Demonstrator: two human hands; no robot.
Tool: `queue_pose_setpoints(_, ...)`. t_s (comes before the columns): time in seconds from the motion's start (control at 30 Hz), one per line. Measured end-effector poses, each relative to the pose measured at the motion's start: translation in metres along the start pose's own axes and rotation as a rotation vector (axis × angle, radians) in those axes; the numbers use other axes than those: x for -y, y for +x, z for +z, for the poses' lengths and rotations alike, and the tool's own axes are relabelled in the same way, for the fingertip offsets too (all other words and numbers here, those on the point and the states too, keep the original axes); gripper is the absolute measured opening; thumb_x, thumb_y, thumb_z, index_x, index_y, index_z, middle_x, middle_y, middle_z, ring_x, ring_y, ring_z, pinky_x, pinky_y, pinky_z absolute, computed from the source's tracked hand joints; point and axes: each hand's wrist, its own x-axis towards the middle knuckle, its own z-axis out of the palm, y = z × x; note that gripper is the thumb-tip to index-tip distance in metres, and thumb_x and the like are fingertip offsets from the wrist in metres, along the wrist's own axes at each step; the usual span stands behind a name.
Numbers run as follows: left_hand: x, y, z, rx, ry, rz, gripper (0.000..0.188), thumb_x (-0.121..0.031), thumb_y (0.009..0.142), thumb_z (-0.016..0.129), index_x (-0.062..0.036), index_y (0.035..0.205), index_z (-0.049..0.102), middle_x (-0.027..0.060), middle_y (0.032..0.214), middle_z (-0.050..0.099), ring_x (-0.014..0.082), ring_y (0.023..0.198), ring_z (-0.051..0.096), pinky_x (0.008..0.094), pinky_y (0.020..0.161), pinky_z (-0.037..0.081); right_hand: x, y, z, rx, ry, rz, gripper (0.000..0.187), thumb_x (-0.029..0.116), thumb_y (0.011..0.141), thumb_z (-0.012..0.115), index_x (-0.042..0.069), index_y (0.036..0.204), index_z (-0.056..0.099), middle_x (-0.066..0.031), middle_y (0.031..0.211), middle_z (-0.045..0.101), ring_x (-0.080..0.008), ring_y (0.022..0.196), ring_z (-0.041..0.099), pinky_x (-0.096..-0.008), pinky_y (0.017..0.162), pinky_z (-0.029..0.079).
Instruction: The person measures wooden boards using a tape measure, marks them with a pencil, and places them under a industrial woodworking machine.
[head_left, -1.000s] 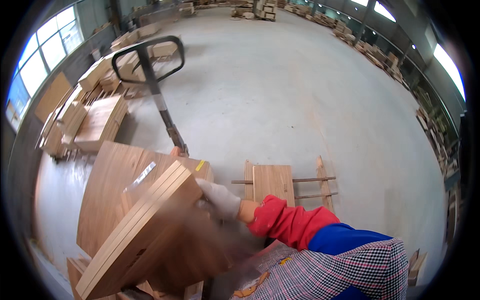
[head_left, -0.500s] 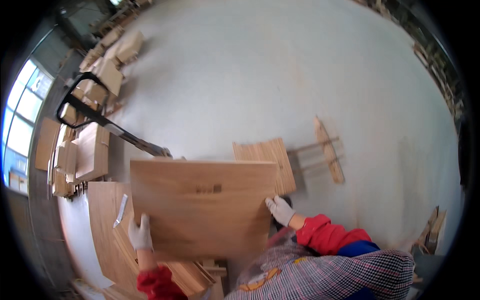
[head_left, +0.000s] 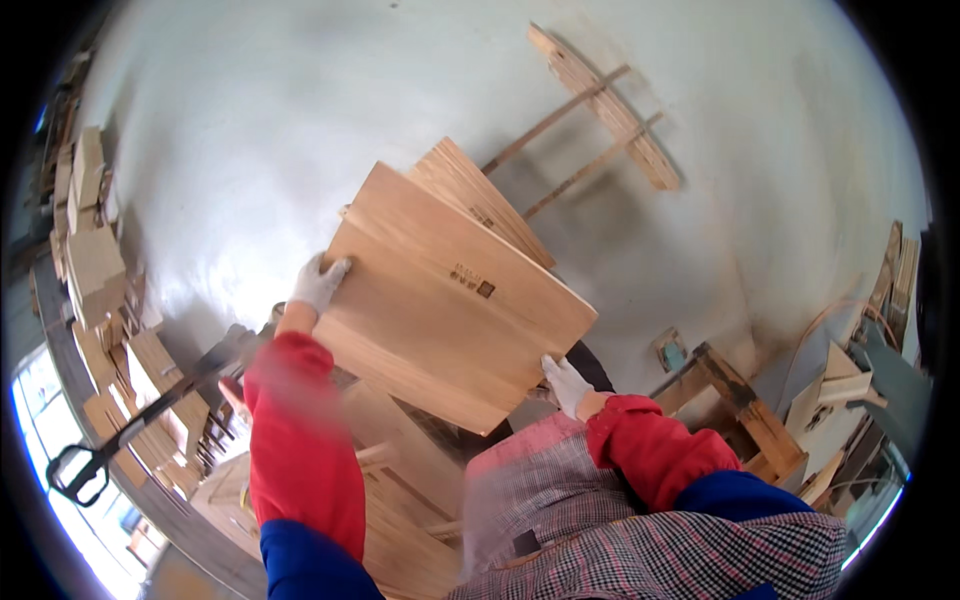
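Observation:
Between my two gloved hands I hold a flat, light-brown wooden panel point(head_left: 420, 320) with a small dark printed mark on its face. My left hand point(head_left: 317, 284) grips its left edge, the thumb lying on top. At the panel's near right edge, my right hand point(head_left: 566, 384) closes on the rim with its thumb on the face. The fingers beneath the panel are hidden. Another wooden panel point(head_left: 480, 195), also marked, shows past the far edge of the held one and is partly covered by it. Whether the two panels touch, I cannot tell.
Beyond the panels, a wooden beam point(head_left: 605, 105) with two thin bars lies over the floor. A black-handled pallet jack point(head_left: 140, 420) and stacks of boards point(head_left: 95, 270) stand at left. Large boards point(head_left: 400, 500) lie beside my left arm. A wooden frame point(head_left: 735, 410) is at right.
My view has swung to the right. The held panel has turned at a slant and now overlaps the other panel in view; both hands still grip it.

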Motion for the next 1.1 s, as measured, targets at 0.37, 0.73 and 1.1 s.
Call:
queue_pose_setpoints(0.37, 0.029, 0.238, 0.115, 0.202, 0.088, -0.025, 0.068, -0.056, 0.086, 0.056, 0.0012, 0.123, 0.057, 0.0183, 0.115, 0.063, 0.0281, 0.109, 0.057, 0.0351, 0.095, 0.042, -0.011, 0.160, 0.022, -0.189, 0.334, 0.075, 0.034, 0.034, 0.098, 0.045, 0.014, 0.125, 0.038, -0.0085, 0.124, 0.048, -0.0264, 0.103, 0.056, -0.0431, 0.082, 0.052)
queue_pose_setpoints(0.73, 0.037, 0.265, 0.149, 0.183, 0.164, -0.057, 0.072, -0.058, 0.087, 0.053, 0.0039, 0.123, 0.054, 0.0187, 0.120, 0.059, 0.0284, 0.114, 0.054, 0.0355, 0.098, 0.039, 0.002, 0.195, 0.016, -0.218, 0.350, 0.132, 0.047, 0.035, 0.097, 0.046, 0.017, 0.137, 0.030, -0.0052, 0.136, 0.036, -0.0229, 0.121, 0.041, -0.0424, 0.083, 0.053)
queue_pose_setpoints(1.1, 0.036, 0.270, 0.155, 0.088, 0.174, -0.071, 0.069, -0.057, 0.085, 0.057, 0.0024, 0.122, 0.056, 0.0183, 0.116, 0.062, 0.0286, 0.109, 0.057, 0.0352, 0.094, 0.041, 0.001, 0.214, 0.022, -0.271, 0.356, 0.136, 0.040, 0.035, 0.096, 0.048, 0.015, 0.128, 0.037, -0.0066, 0.130, 0.041, -0.0246, 0.109, 0.047, -0.0416, 0.078, 0.053)
